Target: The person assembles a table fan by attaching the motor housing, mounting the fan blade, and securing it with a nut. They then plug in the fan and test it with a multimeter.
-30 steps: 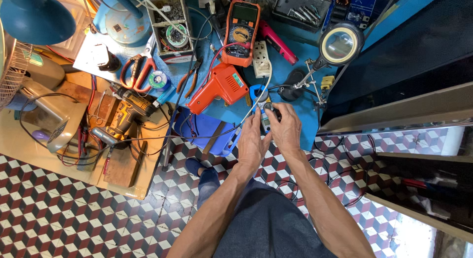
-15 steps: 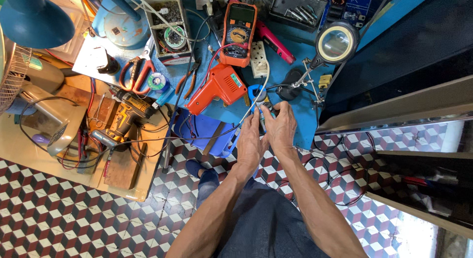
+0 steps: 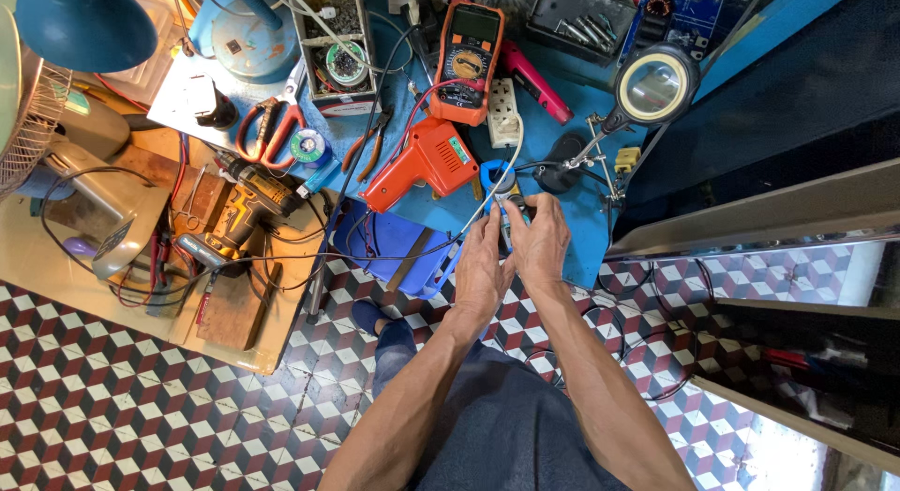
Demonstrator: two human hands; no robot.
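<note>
Head view: both hands meet over the near edge of the blue counter [image 3: 572, 238], a little right of centre. The left hand [image 3: 480, 266] and the right hand [image 3: 542, 242] sit side by side, nearly touching, with a small dark part [image 3: 507, 221] held between them. The fingers of each hand are curled in and pinched on that part; it is too small to say what it is, or whether both hands truly grip it or one only steadies it. A white wire [image 3: 495, 183] runs from the hands toward twelve o'clock, up to a white power strip [image 3: 504, 112].

Around the hands: an orange soldering gun [image 3: 422, 163] lies at ten o'clock, untouched. An orange multimeter [image 3: 468, 50] sits at twelve o'clock, further up. A magnifier on a helping-hands stand [image 3: 653, 83] stands at one o'clock, its clips empty as far as can be seen. Red-handled scissors [image 3: 270, 130] and a cordless drill [image 3: 246, 205] lie well apart at nine to ten o'clock.

As a judgement, the work is at a handling stage: the part is in the fingers, off the counter, with neither the gun nor the meter picked up, so any joining or testing looks not yet begun.
</note>
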